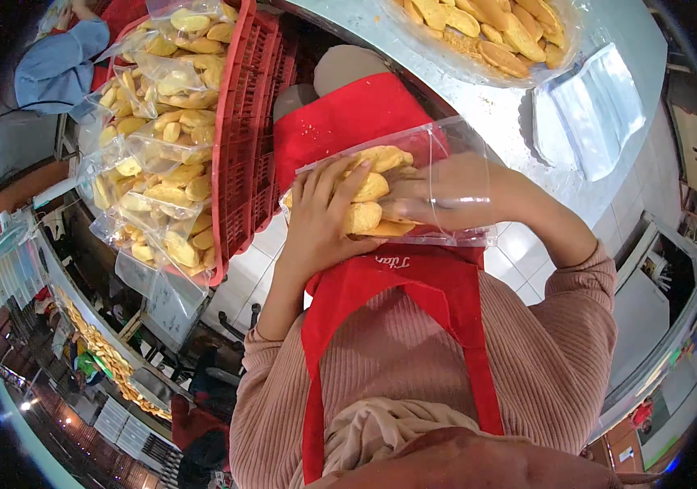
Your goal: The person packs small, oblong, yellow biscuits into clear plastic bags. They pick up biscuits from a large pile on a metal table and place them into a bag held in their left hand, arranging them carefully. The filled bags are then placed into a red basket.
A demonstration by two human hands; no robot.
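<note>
A clear plastic bag (460,152) lies across my lap, partly filled with long yellow pieces of bread or rusk (362,217). My left hand (321,204) is wrapped round the bag's filled end from outside, fingers over the top and thumb along the near side. Through the open end at the right, my right hand (438,192) reaches into the bag. Its fingers stretch out against the pieces, and no piece shows clearly gripped in them. Glare on the plastic and the pieces partly hide its fingertips.
To my left stands a red crate (234,138) heaped with filled bags (165,171). A pale table (499,110) at the front right bears a large plastic-lined load of yellow pieces (499,33) and a stack of flat clear bags (589,114). Another person's blue sleeve (59,69) shows beyond the crate.
</note>
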